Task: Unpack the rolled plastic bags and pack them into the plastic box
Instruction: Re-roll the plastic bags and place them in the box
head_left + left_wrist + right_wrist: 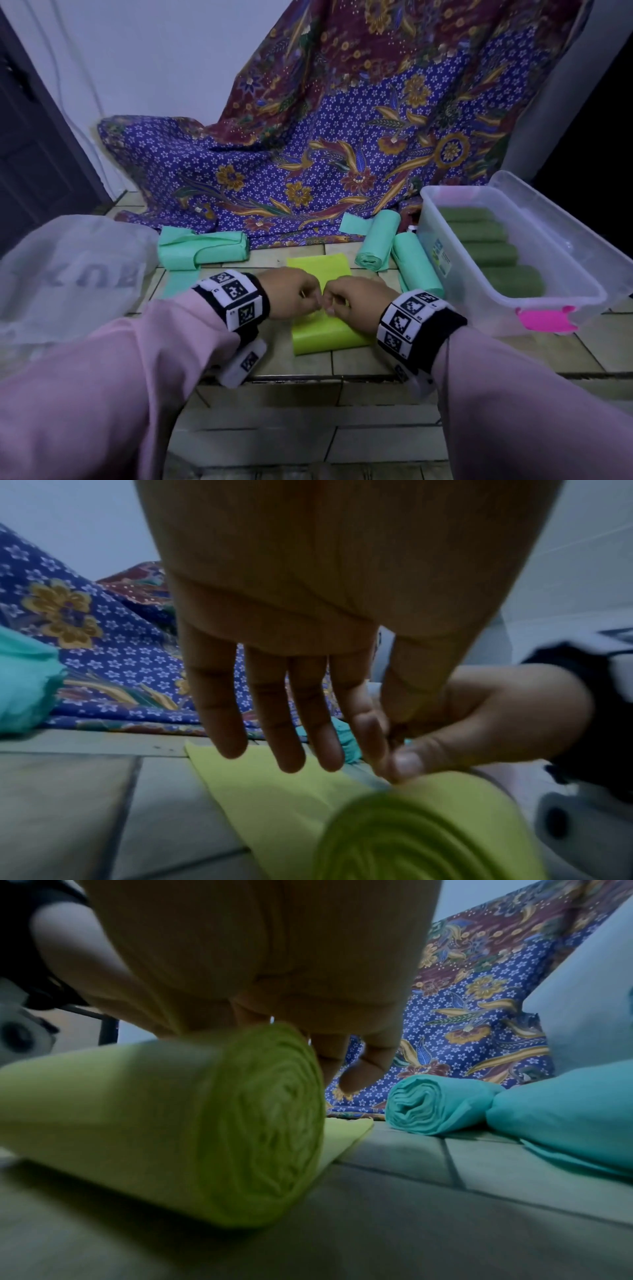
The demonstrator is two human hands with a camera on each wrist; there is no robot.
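Tiled floor, batik cloth behind. Yellow-green roll (325, 329) mid-floor, tail unrolled; left hand (291, 294) and right hand (356, 301) fingers pinch its top. Light, slick, squashy; better gripped around the barrel.

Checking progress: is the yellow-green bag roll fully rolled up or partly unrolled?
Partly unrolled. The yellow-green roll lies on the tiled floor, a flat length spread ahead of it; the wrist views show its tight spiral end.
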